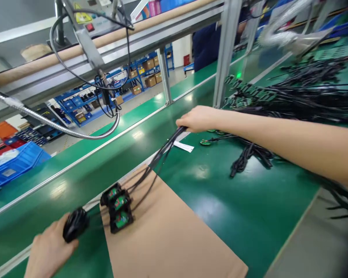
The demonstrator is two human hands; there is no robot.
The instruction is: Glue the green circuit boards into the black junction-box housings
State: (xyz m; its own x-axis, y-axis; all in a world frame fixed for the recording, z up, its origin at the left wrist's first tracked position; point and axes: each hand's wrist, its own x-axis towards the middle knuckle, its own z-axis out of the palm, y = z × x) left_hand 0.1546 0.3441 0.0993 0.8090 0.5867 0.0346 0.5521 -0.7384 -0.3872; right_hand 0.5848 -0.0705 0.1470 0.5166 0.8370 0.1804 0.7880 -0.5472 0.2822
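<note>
My right hand (198,119) is closed around a bunch of black cables (153,160) above the green bench. From it the cables slope down to three black housings (118,208) in a row, each with a small green circuit board inside. These housings sit at the left edge of a brown cardboard sheet (174,227). My left hand (52,245), at the lower left, grips a black coiled cable bundle (75,224). Thin, blurred cables run between that bundle and the housings.
Many black cables with green boards (249,90) are heaped at the right. A loose cable bundle (243,158) and a white paper strip (184,146) lie on the bench. A metal post (224,54) rises behind; a flexible metal hose (58,123) hangs at the left.
</note>
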